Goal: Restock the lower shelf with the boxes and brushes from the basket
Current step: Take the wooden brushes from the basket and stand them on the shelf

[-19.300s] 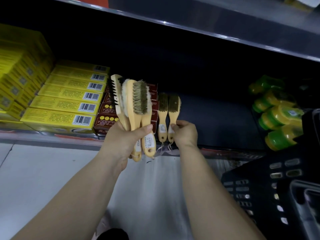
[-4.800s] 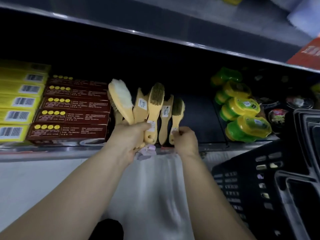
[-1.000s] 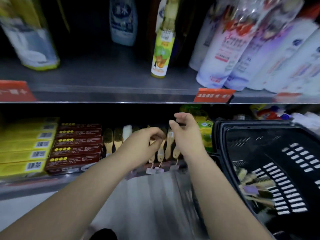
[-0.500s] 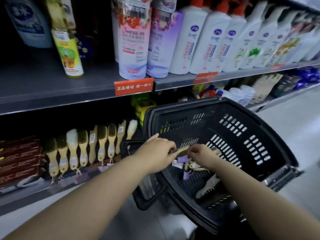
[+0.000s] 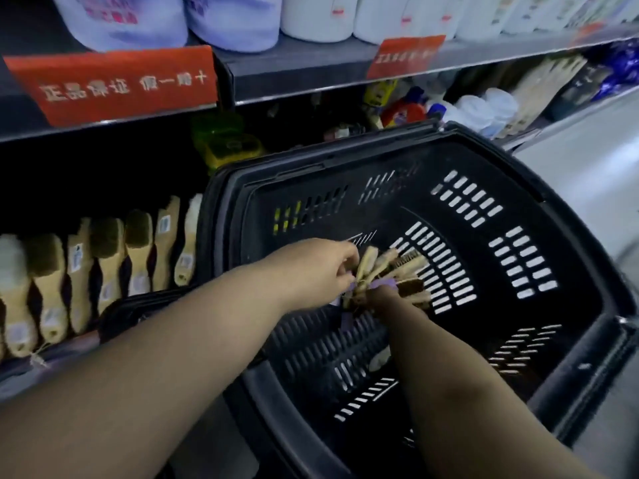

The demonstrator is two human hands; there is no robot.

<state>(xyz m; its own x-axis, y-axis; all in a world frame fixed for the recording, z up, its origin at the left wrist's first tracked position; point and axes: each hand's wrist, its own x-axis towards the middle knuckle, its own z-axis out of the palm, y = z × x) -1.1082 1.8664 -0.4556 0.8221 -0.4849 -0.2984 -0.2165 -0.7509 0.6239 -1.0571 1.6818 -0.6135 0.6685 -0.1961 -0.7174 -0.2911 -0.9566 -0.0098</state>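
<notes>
The left hand [image 5: 311,271] and right hand [image 5: 382,299] both curled round a fanned bundle of brushes [image 5: 390,267] low inside the basket [image 5: 345,159] (purple tags [image 5: 347,319] trailing); so splayed, one could slip free before reaching the lower shelf [image 5: 62,357] left of the basket.

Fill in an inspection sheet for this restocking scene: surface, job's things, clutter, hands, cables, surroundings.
Surface: lower shelf, dim, with a row of shelved brushes side by side, handles toward the aisle.
Job's things: loose brushes bunched inside the black basket; boxes not in view.
Clutter: nothing seen.
Hands: left hand and right hand are both inside the basket, gripping the loose brushes.
Cables: nothing seen.
Surroundings: bottles on the shelf above, red tags on its edge, green tubs behind the basket, grey floor.
</notes>
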